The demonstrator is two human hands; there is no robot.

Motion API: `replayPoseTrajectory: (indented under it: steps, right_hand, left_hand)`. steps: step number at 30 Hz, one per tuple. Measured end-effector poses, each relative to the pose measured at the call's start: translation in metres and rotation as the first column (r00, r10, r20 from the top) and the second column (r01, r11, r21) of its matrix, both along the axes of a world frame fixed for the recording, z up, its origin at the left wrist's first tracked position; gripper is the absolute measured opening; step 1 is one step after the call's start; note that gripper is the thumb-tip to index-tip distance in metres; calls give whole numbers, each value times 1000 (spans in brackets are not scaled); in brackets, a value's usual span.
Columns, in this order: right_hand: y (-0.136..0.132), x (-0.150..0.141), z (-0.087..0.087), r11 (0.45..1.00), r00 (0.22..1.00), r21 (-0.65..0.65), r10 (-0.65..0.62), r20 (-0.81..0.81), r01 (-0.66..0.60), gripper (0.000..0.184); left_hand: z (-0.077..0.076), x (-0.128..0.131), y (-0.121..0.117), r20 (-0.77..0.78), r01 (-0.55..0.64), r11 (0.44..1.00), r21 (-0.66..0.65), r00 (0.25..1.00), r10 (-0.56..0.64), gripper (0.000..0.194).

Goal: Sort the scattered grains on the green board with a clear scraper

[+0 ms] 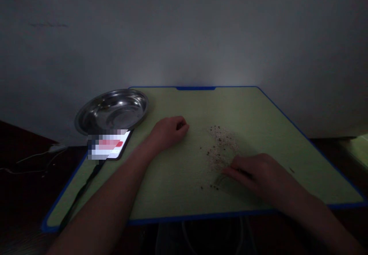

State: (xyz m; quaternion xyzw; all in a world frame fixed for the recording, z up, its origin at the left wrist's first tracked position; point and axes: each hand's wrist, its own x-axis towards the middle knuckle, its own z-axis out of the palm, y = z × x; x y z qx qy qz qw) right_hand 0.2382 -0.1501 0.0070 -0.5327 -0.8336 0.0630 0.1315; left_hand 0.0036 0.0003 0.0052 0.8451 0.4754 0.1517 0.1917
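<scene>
A loose spread of small pale grains (225,144), perhaps rice, lies on the light green tabletop (178,182). Several dark, bean-like bits (219,139) are scattered through and around it. At the near right side of the grains, my right hand (258,170) is closed in a pinch, thumb and fingertips low over the table. Whatever is between those fingertips is hidden or too small to name. Left of the grains, my left hand (169,132) rests on the table with its fingers curled into a loose fist. The inside of that fist is in shadow.
A shiny metal basin (126,113) stands at the table's back left. In front of it lies a phone (116,151) with a lit screen, and a dark strap (86,186) runs toward the near left corner. Behind the table rises a grey wall (195,33).
</scene>
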Motion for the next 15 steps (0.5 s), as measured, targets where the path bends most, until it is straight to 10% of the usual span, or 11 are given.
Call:
replayPoseTrajectory:
  steps: [15]
  right_hand:
    - [-27, -13, -2, 993, 994, -119, 4, -105, -16, 43]
  left_hand:
    - [-1, 0, 1, -7, 14, 1000, 13, 1000, -14, 22]
